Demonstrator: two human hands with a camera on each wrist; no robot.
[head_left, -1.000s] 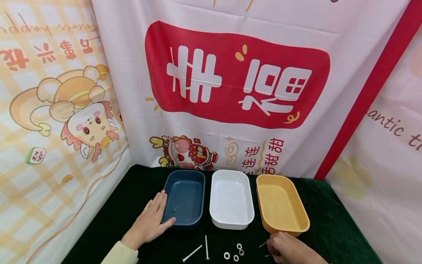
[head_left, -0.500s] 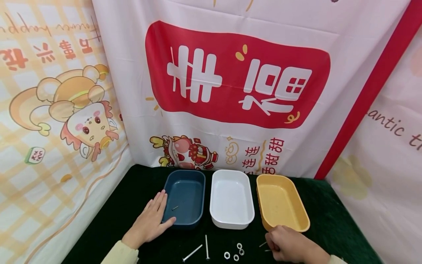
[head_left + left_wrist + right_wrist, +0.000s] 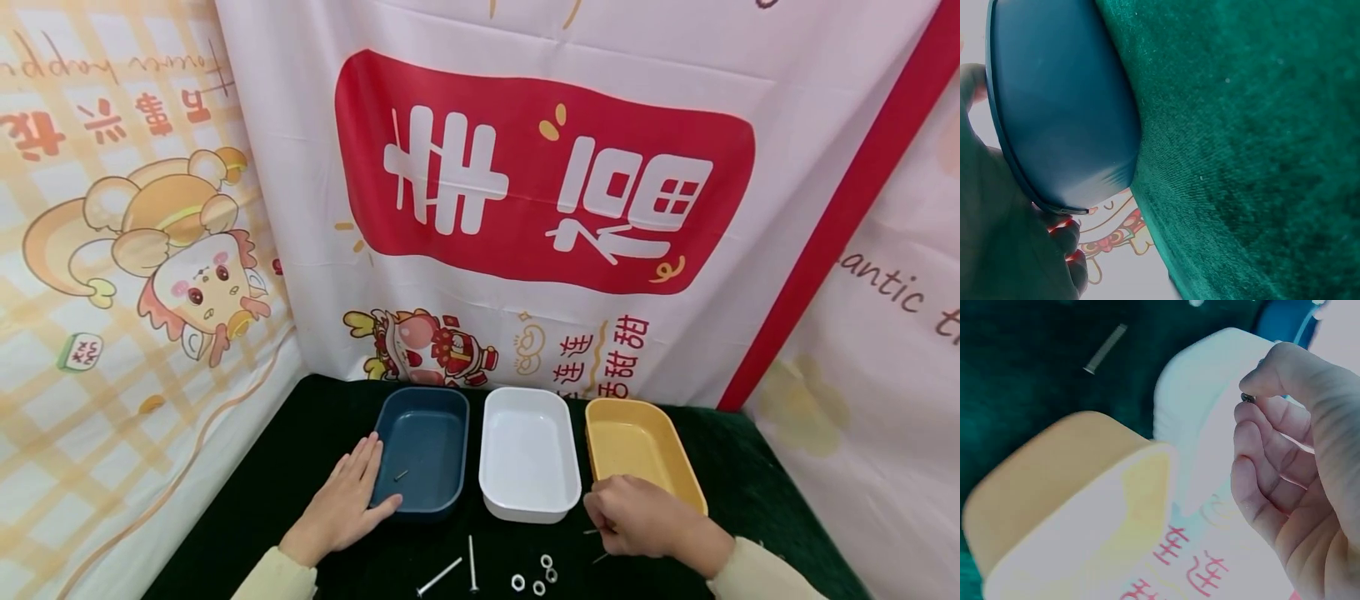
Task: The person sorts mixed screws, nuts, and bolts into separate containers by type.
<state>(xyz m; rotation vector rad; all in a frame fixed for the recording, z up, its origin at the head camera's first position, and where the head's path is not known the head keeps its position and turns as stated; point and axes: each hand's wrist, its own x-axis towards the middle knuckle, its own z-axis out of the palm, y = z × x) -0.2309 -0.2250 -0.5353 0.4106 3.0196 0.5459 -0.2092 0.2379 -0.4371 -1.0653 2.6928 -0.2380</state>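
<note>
My left hand (image 3: 341, 504) rests along the near left side of the blue tray (image 3: 459, 467), its fingers straight and its thumb over the front rim. Inside that tray lies one small screw (image 3: 401, 476). In front of the yellow tray (image 3: 686, 467), my right hand (image 3: 637, 512) pinches a small screw (image 3: 590, 532) between thumb and forefinger. From the right wrist, only the dark tip of this screw (image 3: 1247, 397) shows at the fingertips. Another small screw (image 3: 600, 558) lies on the green cloth just below the hand; the right wrist view shows this loose screw (image 3: 1107, 350) too.
Between the blue and yellow trays stands a white tray (image 3: 530, 454). Two long bolts (image 3: 439, 577) and several nuts (image 3: 547, 562) lie on the dark green cloth (image 3: 352, 575) in front. A printed curtain (image 3: 675, 350) hangs close behind the trays.
My right hand has lifted away from the cloth, up and slightly left past the yellow tray's front, carrying the small screw. The left hand has stayed at the blue tray.
</note>
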